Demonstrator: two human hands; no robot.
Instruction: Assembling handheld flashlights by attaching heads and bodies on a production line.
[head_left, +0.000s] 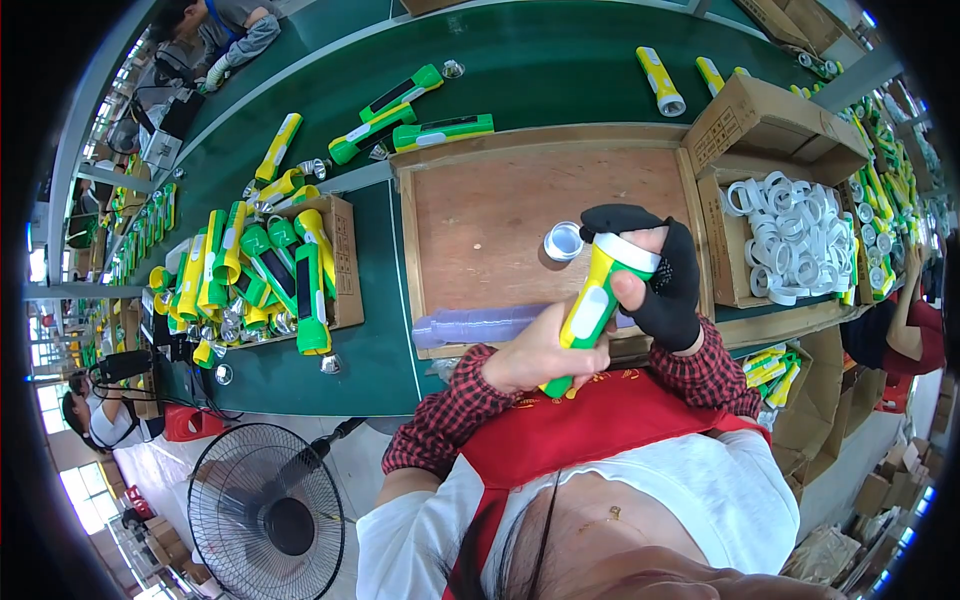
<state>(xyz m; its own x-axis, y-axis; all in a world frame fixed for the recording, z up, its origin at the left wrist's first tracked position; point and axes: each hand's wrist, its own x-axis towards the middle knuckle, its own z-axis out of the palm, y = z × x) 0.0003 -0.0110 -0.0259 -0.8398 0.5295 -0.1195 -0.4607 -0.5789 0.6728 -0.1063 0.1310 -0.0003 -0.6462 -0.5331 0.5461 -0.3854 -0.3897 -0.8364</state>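
Note:
A yellow and green flashlight (592,298) is held slantwise in front of my chest, its wide head up and to the right. My bare left hand (540,350) is wrapped round the lower part of its body. My right hand (676,285), in a black glove with bare fingertips, grips the white ring (626,252) at the head. Just left of the glove, a small round silvery-white cup (564,241) rests on the wooden tray (470,210). A roll of translucent purple sleeve (475,325) lies along the tray's near edge.
At the left, a cardboard box (345,260) overflows with flashlights. A box of white rings (790,235) stands at the right. More flashlights (400,92) lie on the green bench (540,60). A fan (265,510) stands lower left. Co-workers (215,40) appear at the edges.

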